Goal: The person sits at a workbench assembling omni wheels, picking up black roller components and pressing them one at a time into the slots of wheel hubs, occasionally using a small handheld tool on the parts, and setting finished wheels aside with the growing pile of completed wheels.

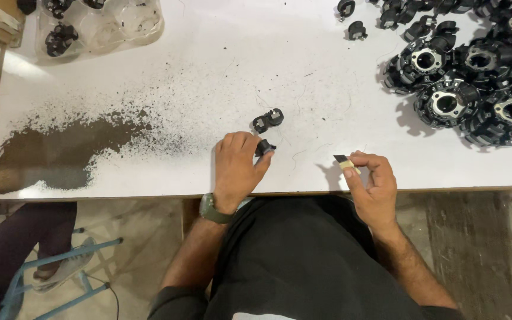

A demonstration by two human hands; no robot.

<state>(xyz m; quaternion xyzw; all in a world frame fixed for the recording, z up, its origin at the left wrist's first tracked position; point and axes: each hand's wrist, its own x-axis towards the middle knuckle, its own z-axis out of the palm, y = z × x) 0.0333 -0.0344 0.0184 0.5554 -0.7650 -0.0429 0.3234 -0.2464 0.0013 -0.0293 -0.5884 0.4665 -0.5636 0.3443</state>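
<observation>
At the lower middle of the frame, I watch the left hand (235, 169) pinch a small black plastic part (264, 148) against the white surface (303, 71), fingers closed round it. To its right, the right hand (373, 185) holds a small flat brush-like piece (346, 163), black at the tip and pale at the base, its grip shut between thumb and fingertips just above the surface's near edge. I cannot be sure from this view whether that piece is a tool or an insert. A second small black part (268, 120) lies just above the left hand. A heap of black ring-shaped housings (463, 77) fills the upper right; dark dust (72, 142) spreads at left, below a clear tray (99, 24). I judge the step as bringing the two held pieces together; that calls for closing the gap and lining them up.
</observation>
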